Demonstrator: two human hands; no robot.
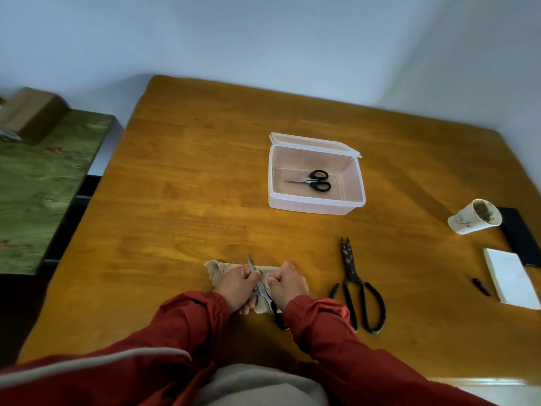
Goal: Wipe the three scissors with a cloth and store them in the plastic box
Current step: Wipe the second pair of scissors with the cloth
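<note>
Left hand (237, 284): our grip is clamped on the blades of the held scissors (265, 294), fingers curled over the metal.
Right hand (289, 284): our grip is curled tight, pinching a fold of the cloth (216, 272) right beside the blades.
Held scissors: they lie across the cloth at the near edge of the table (175, 177), tip pointing away from us, black handles by our right wrist.
Cloth: beige and rumpled, flat on the table under both our hands.
Small scissors (312, 180): inside the plastic box (317, 207), lying on its floor.
Plastic box: open, mid-table, well apart from our hands.
Large shears (355, 288): on the table just right of our right hand, untouched, points away from us.
Far right: a paper cup (474, 217) and a white pad (512, 281).
</note>
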